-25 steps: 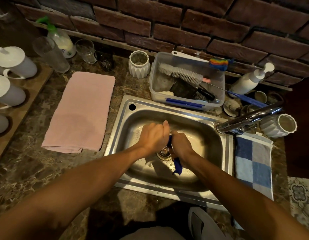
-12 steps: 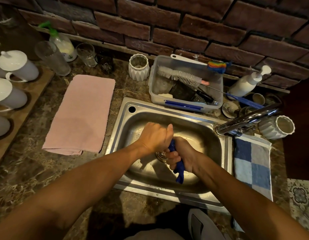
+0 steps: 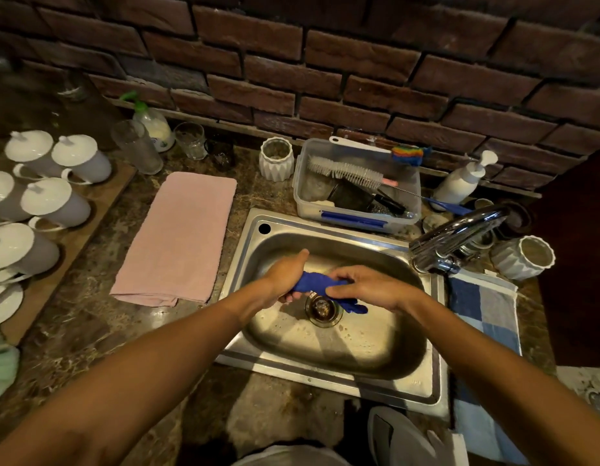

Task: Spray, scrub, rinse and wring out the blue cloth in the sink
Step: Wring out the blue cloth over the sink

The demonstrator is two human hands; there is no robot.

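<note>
Head view showed the steel sink (image 3: 423, 381) at centre; above its drain (image 3: 323, 309), the left hand (image 3: 285, 275) at nine o'clock and right hand (image 3: 366, 287) at three each clenched the twisted blue cloth (image 3: 317, 284).

We see a wall of dark red-brown brick (image 3: 342, 62) running across the back, its mortar lines deep in shadow. Below it lies a surface (image 3: 100, 331) of mottled brown stone, glossy where light strikes it. At the left a wooden board (image 3: 100, 193) rests on that stone. At the far right we find a dark reddish panel (image 3: 577, 280), and beneath it a patch of patterned floor tile (image 3: 591, 385). The light is dim and warm.
</note>
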